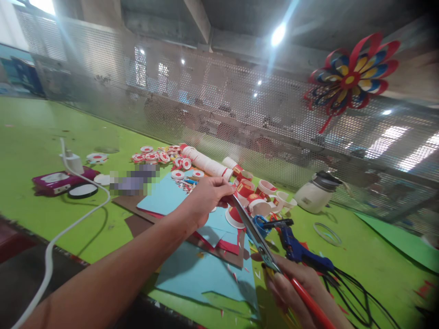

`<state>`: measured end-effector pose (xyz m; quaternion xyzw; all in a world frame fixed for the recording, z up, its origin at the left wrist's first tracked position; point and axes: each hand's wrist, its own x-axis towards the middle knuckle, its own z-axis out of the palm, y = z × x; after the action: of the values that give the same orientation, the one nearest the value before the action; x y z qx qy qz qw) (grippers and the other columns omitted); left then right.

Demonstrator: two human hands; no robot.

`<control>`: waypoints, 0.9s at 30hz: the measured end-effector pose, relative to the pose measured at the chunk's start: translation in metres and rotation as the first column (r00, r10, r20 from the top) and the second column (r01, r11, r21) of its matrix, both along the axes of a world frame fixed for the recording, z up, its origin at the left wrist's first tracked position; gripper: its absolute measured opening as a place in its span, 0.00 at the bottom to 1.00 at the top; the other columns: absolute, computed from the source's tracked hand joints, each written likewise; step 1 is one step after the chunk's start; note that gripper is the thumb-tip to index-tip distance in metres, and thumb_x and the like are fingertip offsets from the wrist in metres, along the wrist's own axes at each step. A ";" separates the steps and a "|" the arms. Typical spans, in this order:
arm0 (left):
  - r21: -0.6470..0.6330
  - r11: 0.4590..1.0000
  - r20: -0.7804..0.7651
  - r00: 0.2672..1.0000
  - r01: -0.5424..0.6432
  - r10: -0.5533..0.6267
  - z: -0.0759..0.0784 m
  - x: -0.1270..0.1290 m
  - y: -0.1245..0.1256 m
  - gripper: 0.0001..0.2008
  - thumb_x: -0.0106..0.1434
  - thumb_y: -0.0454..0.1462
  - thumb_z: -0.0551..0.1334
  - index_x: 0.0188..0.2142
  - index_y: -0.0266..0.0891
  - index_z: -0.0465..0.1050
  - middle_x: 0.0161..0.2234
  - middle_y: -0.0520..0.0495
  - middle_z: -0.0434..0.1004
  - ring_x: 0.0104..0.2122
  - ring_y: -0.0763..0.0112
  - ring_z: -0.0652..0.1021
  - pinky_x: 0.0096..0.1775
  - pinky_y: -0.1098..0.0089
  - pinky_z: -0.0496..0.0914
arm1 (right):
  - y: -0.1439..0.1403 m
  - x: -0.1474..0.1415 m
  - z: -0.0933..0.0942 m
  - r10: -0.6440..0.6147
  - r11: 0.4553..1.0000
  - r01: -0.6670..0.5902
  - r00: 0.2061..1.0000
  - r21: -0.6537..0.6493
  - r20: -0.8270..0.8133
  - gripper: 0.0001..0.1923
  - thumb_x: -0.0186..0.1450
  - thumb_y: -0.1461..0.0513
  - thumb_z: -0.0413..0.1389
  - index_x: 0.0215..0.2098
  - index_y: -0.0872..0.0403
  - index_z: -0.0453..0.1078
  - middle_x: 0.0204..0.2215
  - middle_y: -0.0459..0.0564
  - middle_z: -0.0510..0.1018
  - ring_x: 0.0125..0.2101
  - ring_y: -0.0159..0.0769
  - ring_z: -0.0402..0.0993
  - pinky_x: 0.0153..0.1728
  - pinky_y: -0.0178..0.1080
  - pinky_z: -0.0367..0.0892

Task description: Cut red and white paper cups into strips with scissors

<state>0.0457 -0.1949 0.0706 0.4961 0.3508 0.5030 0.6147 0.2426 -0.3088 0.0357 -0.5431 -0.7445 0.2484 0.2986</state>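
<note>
The right hand (295,285) is closed around the red handles of the scissors (255,230), whose blades run up and left toward the left hand (207,194). That hand's grip is a pinch: fingertips pressed together on a small red and white piece (229,197), probably cut from a paper cup, held just above the bench (41,137) at the blade tips. The blades look nearly shut; whether they bite the piece cannot be told.

To cut well here, the pinch should stay near the cut line with the fingertips clear of the blades, and the piece should turn into the scissors rather than the scissors twisting.

Below lie blue paper sheets (202,269). Behind are cut cups (260,196), a stack of cups (207,165) and round discs (151,156). A blue glue gun (298,249) lies beside the right hand.
</note>
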 end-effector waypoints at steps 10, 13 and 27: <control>0.030 0.999 -0.011 1.000 -0.020 0.020 0.000 0.001 -0.001 0.09 0.53 0.33 0.61 0.19 0.35 0.65 0.19 0.47 0.72 0.20 0.77 0.69 0.26 0.72 0.59 | -0.002 0.000 0.000 0.013 1.000 -0.013 1.000 -0.028 -0.024 0.25 0.66 0.48 0.46 0.47 0.55 0.73 0.16 0.44 0.64 0.17 0.31 0.60 0.17 0.32 0.58; 0.036 0.999 -0.029 0.999 -0.028 0.029 0.000 0.001 -0.001 0.09 0.53 0.33 0.61 0.19 0.35 0.65 0.18 0.47 0.71 0.19 0.77 0.67 0.25 0.71 0.57 | 0.000 0.002 -0.001 0.049 0.998 -0.049 0.999 -0.026 -0.003 0.25 0.66 0.48 0.45 0.47 0.56 0.74 0.16 0.44 0.64 0.16 0.31 0.60 0.17 0.32 0.57; 0.052 0.998 -0.031 0.999 -0.022 0.024 -0.003 0.002 0.003 0.07 0.52 0.32 0.61 0.20 0.35 0.66 0.18 0.48 0.71 0.19 0.77 0.69 0.25 0.72 0.59 | 0.005 0.008 -0.005 0.075 0.995 -0.071 0.996 -0.064 0.054 0.29 0.66 0.47 0.44 0.49 0.59 0.72 0.15 0.42 0.61 0.16 0.29 0.58 0.18 0.32 0.55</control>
<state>0.0474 -0.1922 0.0677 0.5156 0.3531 0.5109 0.5903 0.2505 -0.3038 0.0302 -0.5313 -0.7638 0.2668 0.2513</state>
